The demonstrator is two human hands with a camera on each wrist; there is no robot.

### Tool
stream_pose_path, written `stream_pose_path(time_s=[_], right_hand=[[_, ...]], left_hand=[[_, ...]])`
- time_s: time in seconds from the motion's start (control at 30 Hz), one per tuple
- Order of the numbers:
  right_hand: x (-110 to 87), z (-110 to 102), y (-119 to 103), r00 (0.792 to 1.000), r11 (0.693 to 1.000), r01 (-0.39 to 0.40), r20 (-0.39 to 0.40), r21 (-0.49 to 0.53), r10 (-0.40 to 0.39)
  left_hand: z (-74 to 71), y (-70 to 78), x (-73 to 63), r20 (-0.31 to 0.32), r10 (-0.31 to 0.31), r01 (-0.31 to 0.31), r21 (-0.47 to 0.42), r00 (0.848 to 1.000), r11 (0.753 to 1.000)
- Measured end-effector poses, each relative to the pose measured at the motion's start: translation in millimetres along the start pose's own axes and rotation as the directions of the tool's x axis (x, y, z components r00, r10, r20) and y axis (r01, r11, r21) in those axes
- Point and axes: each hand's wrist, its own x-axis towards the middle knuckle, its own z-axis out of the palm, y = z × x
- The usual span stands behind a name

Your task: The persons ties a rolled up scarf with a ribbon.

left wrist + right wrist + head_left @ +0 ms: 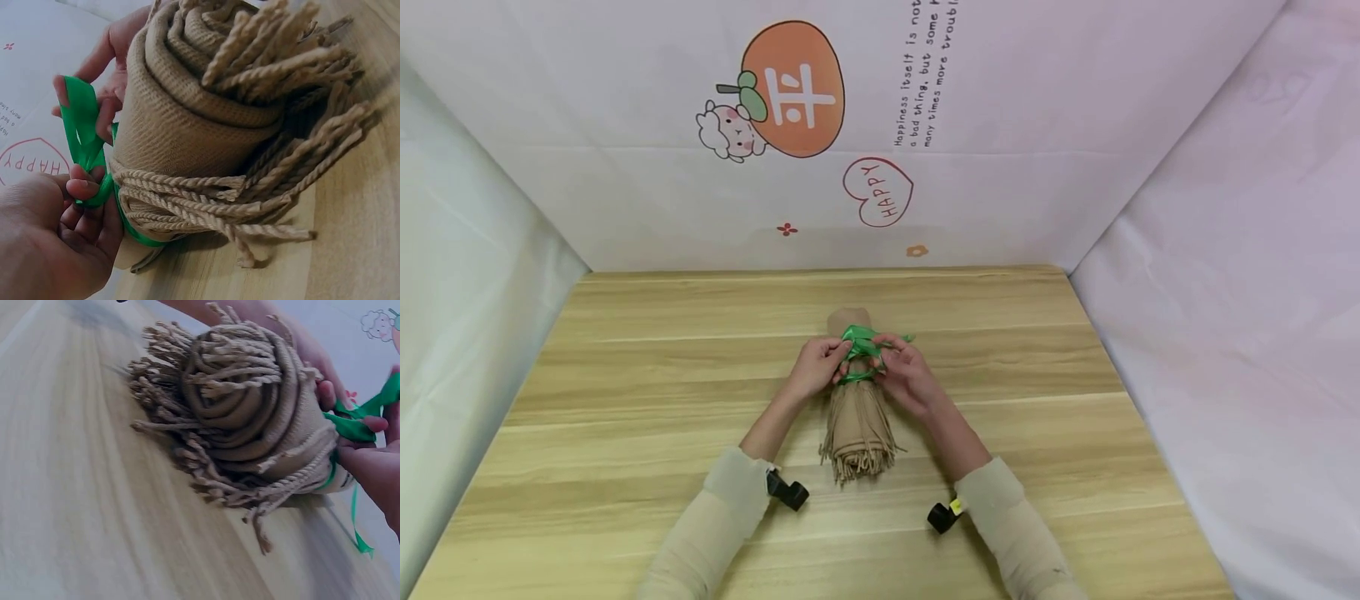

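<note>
A tan scarf [855, 417], rolled up with its twisted fringe toward the person, lies on the table. Green ribbon [859, 340] circles the roll near its middle, as the left wrist view also shows with the ribbon [80, 119] raised in a loop. My left hand [817, 365] pinches the ribbon between thumb and fingers at the knot area. On the other side, my right hand [912, 375] holds a part of the ribbon between its fingers. A loose ribbon tail [355, 525] hangs beside the roll in the right wrist view. Whether the knot is tight cannot be told.
The wood-grain table [647, 375] extends on both sides of the scarf. A white printed backdrop [1000, 167] rises behind it, with white cloth walls [1240, 275] left and right. Small black camera mounts [942, 518] stick out from both sleeves above the tabletop.
</note>
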Motion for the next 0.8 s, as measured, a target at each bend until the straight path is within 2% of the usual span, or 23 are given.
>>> stream_pose_path(time_s=[0.07, 0.2, 0.3, 0.37, 0.47, 0.6, 0.7, 0.77, 0.8], right_hand=[[-1.5, -1.4, -3.1, 0.999, 1.0, -0.004, 0.035, 0.006, 0.004], [-2.6, -4.8, -5.8, 0.995, 0.996, -0.022, 0.1, 0.089, 0.013], [-2.0, -8.2, -3.9, 0.994, 0.987, -0.046, 0.102, 0.153, 0.03], [-1.7, -8.9, -2.3, 0.997, 0.988, -0.052, 0.067, 0.143, 0.043], [-0.9, -7.1, -0.9, 0.997, 0.996, -0.066, -0.034, 0.063, 0.069], [1.1, -3.9, -0.3, 0.984, 0.992, -0.113, -0.146, -0.051, 0.104], [2.6, -2.9, -0.5, 0.978, 0.985, -0.129, -0.179, -0.113, 0.108], [3.4, -2.2, -0.6, 0.979, 0.97, -0.128, -0.181, -0.208, 0.09], [3.8, -1.4, -0.6, 0.98, 0.951, -0.124, -0.186, -0.283, 0.072]], left_hand=[[0.4, -0.9, 0.5, -0.004, -0.005, 0.005, -0.006, 1.0, 1.0], [2.0, -1.9, 0.8, -0.012, 0.008, -0.008, -0.01, 1.0, 1.0], [2.9, -1.9, 0.7, -0.012, 0.018, -0.018, -0.015, 1.0, 1.0], [3.2, -2.1, 0.7, -0.011, 0.019, -0.02, -0.019, 1.0, 1.0], [3.4, -1.7, 1.1, -0.016, 0.021, -0.021, -0.019, 1.0, 1.0], [3.1, -1.4, 1.8, -0.022, 0.031, -0.031, -0.009, 0.999, 0.999], [2.6, -2.0, 2.4, -0.031, 0.031, -0.031, -0.01, 0.999, 0.999], [2.0, -2.5, 2.9, -0.036, 0.025, -0.026, -0.014, 0.999, 1.0], [1.8, -2.7, 3.1, -0.038, 0.024, -0.025, -0.014, 0.999, 1.0]])
